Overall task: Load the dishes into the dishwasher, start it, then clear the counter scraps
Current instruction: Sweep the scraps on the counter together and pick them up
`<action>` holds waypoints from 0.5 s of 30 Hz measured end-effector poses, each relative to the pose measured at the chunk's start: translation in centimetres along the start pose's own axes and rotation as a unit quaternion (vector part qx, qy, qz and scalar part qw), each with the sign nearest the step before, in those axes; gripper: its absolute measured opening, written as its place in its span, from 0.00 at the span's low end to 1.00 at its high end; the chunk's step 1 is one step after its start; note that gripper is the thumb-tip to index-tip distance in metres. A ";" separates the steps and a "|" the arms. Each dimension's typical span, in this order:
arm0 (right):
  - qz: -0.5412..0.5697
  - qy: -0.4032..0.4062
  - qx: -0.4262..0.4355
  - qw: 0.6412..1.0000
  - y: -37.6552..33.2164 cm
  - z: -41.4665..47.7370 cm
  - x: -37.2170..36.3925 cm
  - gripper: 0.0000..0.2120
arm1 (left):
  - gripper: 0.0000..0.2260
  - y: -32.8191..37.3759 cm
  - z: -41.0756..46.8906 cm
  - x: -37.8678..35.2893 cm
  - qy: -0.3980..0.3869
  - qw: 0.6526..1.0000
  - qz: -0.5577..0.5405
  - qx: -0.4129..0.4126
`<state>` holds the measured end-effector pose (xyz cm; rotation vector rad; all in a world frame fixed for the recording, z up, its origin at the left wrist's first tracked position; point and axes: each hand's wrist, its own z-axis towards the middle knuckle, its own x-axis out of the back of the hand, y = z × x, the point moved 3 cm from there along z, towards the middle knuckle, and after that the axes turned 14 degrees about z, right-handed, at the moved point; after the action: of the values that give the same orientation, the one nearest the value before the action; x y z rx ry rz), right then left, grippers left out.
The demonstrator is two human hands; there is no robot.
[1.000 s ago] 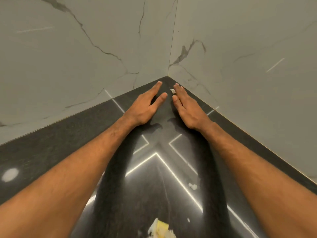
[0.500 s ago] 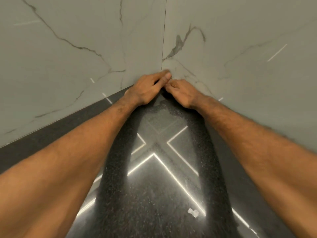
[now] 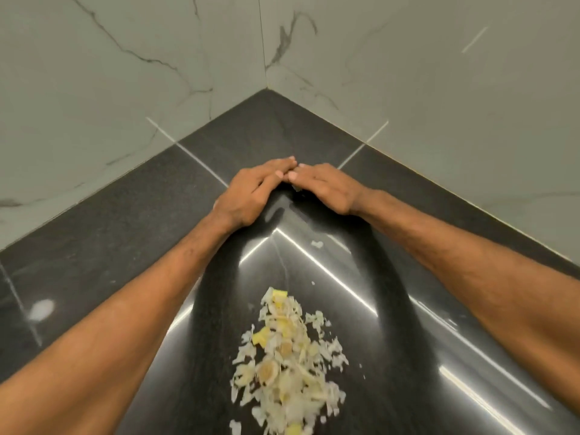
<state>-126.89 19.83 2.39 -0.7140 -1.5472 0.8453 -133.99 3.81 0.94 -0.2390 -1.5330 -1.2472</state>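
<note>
A heap of pale and yellow vegetable scraps lies on the glossy black counter near the bottom middle. Beyond it my left hand and my right hand rest on the counter on their outer edges, fingertips meeting to form a wedge. The fingers are slightly bent and hold nothing that I can see. A small dark scrap shows just under the meeting fingertips. One white crumb lies alone between the hands and the heap.
Two white marble walls meet in a corner behind the hands and bound the counter at left and right. A white smear marks the counter at far left. Bright light strips reflect off the stone.
Both hands have slid back from the wall corner toward me, still joined at the fingertips. The view has tilted down, so the scrap heap now shows in full.
</note>
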 end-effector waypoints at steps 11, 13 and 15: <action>0.039 -0.078 -0.046 0.995 -4.1 -16.4 -9.2 0.27 | 0.23 8.6 -16.7 -3.2 -0.027 0.998 -0.056 0.025; 0.045 -0.070 -0.053 0.995 -4.8 -18.7 -10.7 0.27 | 0.23 10.1 -18.9 -3.4 -0.027 0.996 -0.071 0.036; 0.042 -0.063 -0.060 0.995 -5.8 -21.0 -12.1 0.27 | 0.23 11.3 -21.2 -3.8 -0.029 0.996 -0.078 0.040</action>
<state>-104.36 9.22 1.93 -0.8306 -1.7015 0.8801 -111.93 -6.40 1.20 -0.1063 -1.6747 -1.3053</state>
